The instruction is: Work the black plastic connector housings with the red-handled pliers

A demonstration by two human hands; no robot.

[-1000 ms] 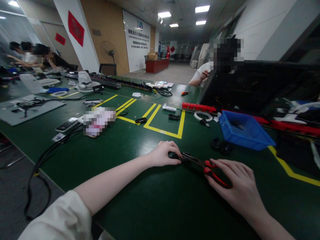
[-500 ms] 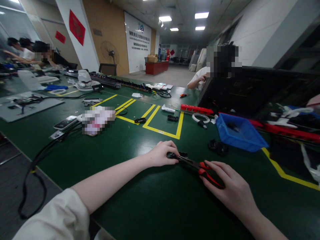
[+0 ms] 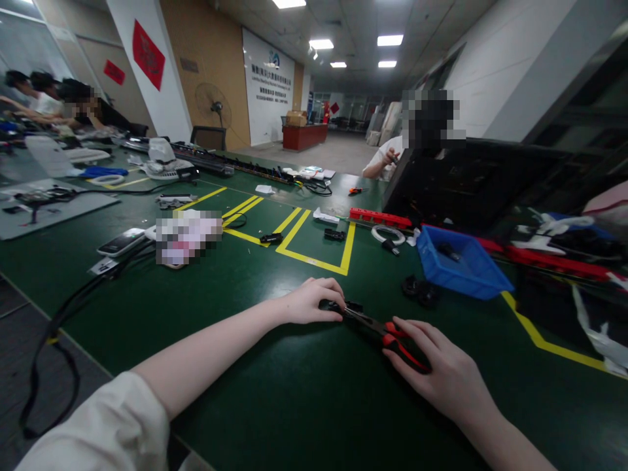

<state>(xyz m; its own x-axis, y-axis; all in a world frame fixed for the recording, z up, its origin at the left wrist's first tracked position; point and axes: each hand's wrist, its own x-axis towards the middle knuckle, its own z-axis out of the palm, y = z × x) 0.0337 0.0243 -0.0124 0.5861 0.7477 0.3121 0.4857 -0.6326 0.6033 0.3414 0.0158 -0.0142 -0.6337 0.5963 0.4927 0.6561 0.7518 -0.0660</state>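
Left hand [image 3: 316, 301] pinches a small dark part [image 3: 354, 306] on the green bench [image 3: 275, 405], near centre; right hand [image 3: 441, 366] is closed around the red-handled pliers [image 3: 390, 341]. Little change over the last second: tips stay at the part, so work seems to continue at one spot. Whether they grip it, too small to tell. Left forearm reaches in from near left, wrist low; right comes from near right, thumb under the handles. Farther right: black round pieces [image 3: 419, 291], blue tray [image 3: 451, 284].
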